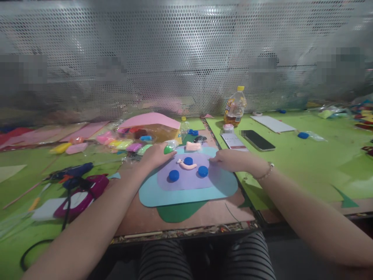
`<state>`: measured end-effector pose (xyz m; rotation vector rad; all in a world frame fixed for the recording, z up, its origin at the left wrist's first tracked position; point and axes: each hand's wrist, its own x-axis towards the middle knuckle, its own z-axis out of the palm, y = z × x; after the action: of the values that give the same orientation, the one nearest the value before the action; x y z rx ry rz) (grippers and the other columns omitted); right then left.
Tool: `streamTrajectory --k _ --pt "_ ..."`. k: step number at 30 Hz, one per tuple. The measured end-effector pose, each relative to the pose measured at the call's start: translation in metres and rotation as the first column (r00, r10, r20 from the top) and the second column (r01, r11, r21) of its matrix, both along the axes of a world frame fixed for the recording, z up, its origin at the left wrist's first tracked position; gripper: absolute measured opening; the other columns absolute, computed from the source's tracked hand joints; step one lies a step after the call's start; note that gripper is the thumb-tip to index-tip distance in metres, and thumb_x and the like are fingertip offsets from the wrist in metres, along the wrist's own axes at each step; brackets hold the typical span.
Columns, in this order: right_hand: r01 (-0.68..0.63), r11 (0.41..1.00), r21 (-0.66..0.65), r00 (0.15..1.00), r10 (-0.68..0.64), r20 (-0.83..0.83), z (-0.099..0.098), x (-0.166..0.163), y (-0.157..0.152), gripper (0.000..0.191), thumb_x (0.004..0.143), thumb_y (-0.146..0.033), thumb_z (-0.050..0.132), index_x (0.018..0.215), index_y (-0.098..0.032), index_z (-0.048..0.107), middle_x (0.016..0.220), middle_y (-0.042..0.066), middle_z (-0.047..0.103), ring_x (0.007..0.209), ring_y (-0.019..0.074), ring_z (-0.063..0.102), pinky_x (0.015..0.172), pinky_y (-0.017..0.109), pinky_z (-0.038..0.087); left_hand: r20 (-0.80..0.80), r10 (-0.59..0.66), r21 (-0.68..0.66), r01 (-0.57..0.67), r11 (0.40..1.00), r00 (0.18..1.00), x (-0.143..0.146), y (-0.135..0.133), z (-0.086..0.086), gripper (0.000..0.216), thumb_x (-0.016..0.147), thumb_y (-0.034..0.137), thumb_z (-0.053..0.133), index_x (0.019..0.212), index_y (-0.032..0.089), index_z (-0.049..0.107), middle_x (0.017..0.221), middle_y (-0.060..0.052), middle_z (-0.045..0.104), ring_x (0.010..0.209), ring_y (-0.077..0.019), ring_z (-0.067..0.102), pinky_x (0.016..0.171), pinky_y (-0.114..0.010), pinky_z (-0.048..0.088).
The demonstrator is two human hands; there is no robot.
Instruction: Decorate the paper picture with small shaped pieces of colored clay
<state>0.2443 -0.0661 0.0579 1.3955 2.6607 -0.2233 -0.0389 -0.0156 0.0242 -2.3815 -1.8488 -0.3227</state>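
A light blue foam sheet (186, 192) lies on the brown board, with a smaller purple sheet (186, 179) on top of it. Three blue bottle caps (174, 175) sit on the purple sheet around a small curved pink clay piece (186, 165). My left hand (155, 154) rests at the sheets' upper left edge, fingers curled beside a green clay lump (168, 149). At the upper right edge my right hand (230, 159) has its fingers pressed together against the purple sheet. A pale pink clay block (193, 146) lies just beyond.
Coloured clay packets (125, 144) and pink paper (151, 119) lie at the back left. A blue glue gun (72, 171) and a magenta tool (84, 192) sit left. A phone (258, 140), a bottle (234, 107) and white paper (272, 123) are right. A perforated metal screen stands behind.
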Motion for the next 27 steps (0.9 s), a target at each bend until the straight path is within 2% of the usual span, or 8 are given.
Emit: streamTrajectory --k 6,10,14,17,19,21,24,27 --pt "-0.056 0.997 0.062 0.994 0.049 0.1 -0.008 -0.003 0.001 0.037 0.091 -0.021 0.031 0.101 -0.011 0.065 0.08 0.012 0.063 0.064 0.0184 0.056 0.052 0.026 0.032 -0.008 0.016 -0.013 -0.016 1.0 1.0 0.002 -0.002 0.003 0.049 0.078 0.061 0.041 0.092 0.018 0.057 0.091 -0.012 0.067 0.085 -0.029 0.062 0.06 -0.03 0.039" --pt "-0.07 0.996 0.055 0.993 0.065 0.098 -0.009 -0.001 0.0 0.036 0.09 -0.02 0.032 0.106 -0.012 0.064 0.082 0.012 0.063 0.065 0.0197 0.057 0.053 0.027 0.034 0.003 0.001 -0.003 -0.001 1.0 1.0 0.001 -0.001 0.002 0.048 0.078 0.061 0.041 0.091 0.018 0.056 0.091 -0.011 0.066 0.084 -0.0276 0.061 0.059 -0.029 0.037" --pt "-0.062 0.998 0.007 0.997 0.062 -0.051 -0.008 0.006 0.006 0.032 0.088 -0.018 0.037 0.098 -0.015 0.067 0.086 0.01 0.066 0.069 0.019 0.059 0.059 0.027 0.04 0.025 -0.001 0.022 0.0 1.0 1.0 -0.001 0.0 0.002 0.046 0.079 0.061 0.041 0.087 0.018 0.055 0.085 -0.011 0.065 0.08 -0.0268 0.061 0.058 -0.029 0.036" --pt "-0.008 0.993 0.116 0.98 0.031 -0.196 -0.009 0.008 0.012 0.031 0.082 -0.01 0.041 0.095 -0.015 0.068 0.096 0.01 0.066 0.082 0.0211 0.06 0.069 0.029 0.044 0.073 -0.039 0.086 0.033 0.996 0.997 0.002 -0.005 0.007 0.048 0.08 0.062 0.04 0.09 0.017 0.053 0.083 -0.01 0.063 0.079 -0.0262 0.059 0.061 -0.031 0.037" --pt "0.03 0.967 0.251 0.946 0.053 -0.318 -0.01 0.002 0.013 0.031 0.081 -0.008 0.041 0.097 -0.014 0.067 0.099 0.012 0.064 0.089 0.0223 0.059 0.075 0.032 0.045 0.114 -0.127 0.138 0.111 0.984 0.985 0.007 -0.011 0.012 0.049 0.08 0.062 0.04 0.095 0.017 0.052 0.086 -0.01 0.062 0.082 -0.0253 0.058 0.065 -0.031 0.039" --pt "0.006 0.926 0.377 0.866 0.184 -0.465 -0.009 -0.008 0.008 0.028 0.084 -0.009 0.041 0.099 -0.015 0.064 0.1 0.011 0.062 0.09 0.0207 0.057 0.077 0.032 0.045 0.148 -0.233 0.16 0.209 0.965 0.961 0.014 -0.02 0.016 0.05 0.079 0.062 0.043 0.097 0.017 0.051 0.086 -0.009 0.061 0.083 -0.0244 0.057 0.068 -0.032 0.04" --pt "-0.083 0.87 0.485 0.729 0.385 -0.566 -0.006 -0.026 -0.004 0.019 0.091 -0.017 0.041 0.096 -0.016 0.059 0.088 0.007 0.057 0.081 0.0167 0.054 0.073 0.03 0.044 0.173 -0.345 0.152 0.321 0.935 0.923 0.026 -0.033 0.017 0.048 0.079 0.061 0.046 0.096 0.016 0.051 0.083 -0.008 0.06 0.08 -0.0238 0.056 0.069 -0.034 0.041" --pt "-0.082 0.857 0.509 0.7 0.413 -0.583 -0.006 -0.038 -0.015 0.018 0.094 -0.019 0.036 0.087 -0.016 0.053 0.08 0.005 0.052 0.074 0.0152 0.05 0.068 0.028 0.042 0.193 -0.428 0.139 0.408 0.902 0.883 0.035 -0.04 0.014 0.048 0.078 0.059 0.048 0.097 0.016 0.052 0.085 -0.008 0.06 0.081 -0.0239 0.056 0.07 -0.035 0.041"
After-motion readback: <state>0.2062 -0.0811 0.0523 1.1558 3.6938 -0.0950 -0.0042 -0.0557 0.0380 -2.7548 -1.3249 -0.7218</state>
